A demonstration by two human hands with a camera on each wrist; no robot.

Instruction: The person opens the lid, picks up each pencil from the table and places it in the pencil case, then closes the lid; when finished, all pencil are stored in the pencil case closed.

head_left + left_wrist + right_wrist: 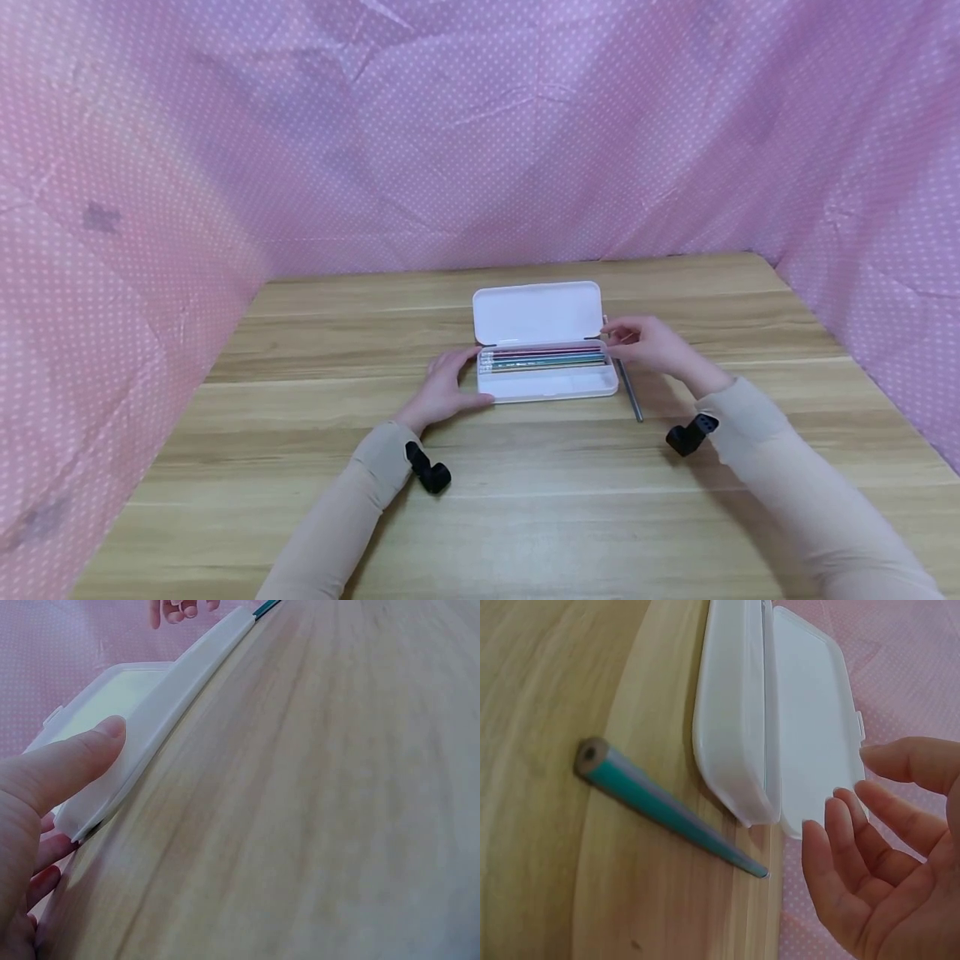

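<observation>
A white pencil case (551,387) lies on the table with its lid (537,312) raised at the back. Several coloured pencils (543,361) lie side by side in its rear part. My left hand (444,387) grips the case's left end, thumb (94,757) along the front and fingers round the far side. Near the right end, my right hand (648,343) hovers with loosely bent fingers (844,832) and nothing between them. Beside the case's right end lies a green and grey pencil (667,802), its unsharpened end towards me.
A wooden table (525,500) runs beneath everything. Pink dotted cloth (480,142) hangs behind it and along both sides. Each sleeve carries a small black camera mount (429,471) at the wrist.
</observation>
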